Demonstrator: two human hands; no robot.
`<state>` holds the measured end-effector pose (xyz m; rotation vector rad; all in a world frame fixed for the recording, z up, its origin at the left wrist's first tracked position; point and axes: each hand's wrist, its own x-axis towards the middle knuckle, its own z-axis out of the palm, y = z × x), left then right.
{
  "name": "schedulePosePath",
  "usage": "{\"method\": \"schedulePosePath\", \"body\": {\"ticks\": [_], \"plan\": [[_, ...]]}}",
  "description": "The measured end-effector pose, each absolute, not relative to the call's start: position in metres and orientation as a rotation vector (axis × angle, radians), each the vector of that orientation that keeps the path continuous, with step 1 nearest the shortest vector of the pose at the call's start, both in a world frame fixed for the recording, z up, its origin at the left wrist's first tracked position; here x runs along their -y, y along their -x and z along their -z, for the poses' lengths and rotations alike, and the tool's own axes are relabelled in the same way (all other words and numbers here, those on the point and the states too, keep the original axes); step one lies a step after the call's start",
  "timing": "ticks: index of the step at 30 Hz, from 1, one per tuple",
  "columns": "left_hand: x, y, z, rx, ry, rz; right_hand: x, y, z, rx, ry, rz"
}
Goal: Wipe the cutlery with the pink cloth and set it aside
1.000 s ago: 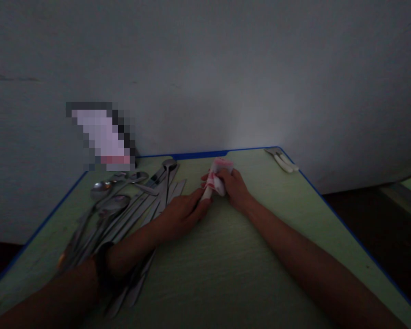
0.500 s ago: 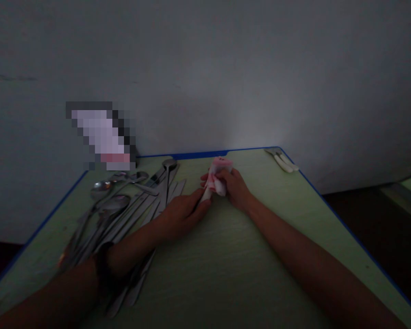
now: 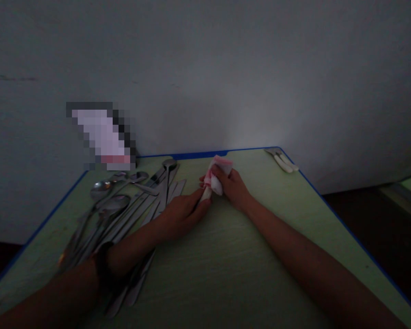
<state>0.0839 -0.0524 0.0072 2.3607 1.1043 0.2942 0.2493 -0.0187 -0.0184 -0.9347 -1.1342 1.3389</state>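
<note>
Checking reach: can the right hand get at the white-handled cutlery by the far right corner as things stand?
Probably yes: only green tabletop shows between the right hand and the white-handled cutlery. The hand grips a cloth, though, so it would likely have to let that go first.

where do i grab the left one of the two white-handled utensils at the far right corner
Probably mid-way along its white handle, coming from the near left: the handle slants toward your side of the table, while its metal end points toward the wall and the other utensil lies along its right.
</note>
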Motion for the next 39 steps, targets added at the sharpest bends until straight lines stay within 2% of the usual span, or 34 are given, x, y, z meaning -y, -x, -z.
{"method": "schedulePosePath", "body": {"ticks": [16, 28, 39], "plan": [[0.052, -0.086, -0.01, -1.119, -2.363, -0.225, 0.015, -0.248, 0.019, 0.974, 0.798, -1.477], [0.052, -0.086, -0.007, -1.161, -2.354, -0.209, 0.017, -0.258, 0.008, 0.981, 0.708, -1.738], [0.053, -0.086, -0.01, -1.168, -2.35, -0.209, 0.018, -0.254, 0.007, 0.934, 0.736, -1.676]]}}
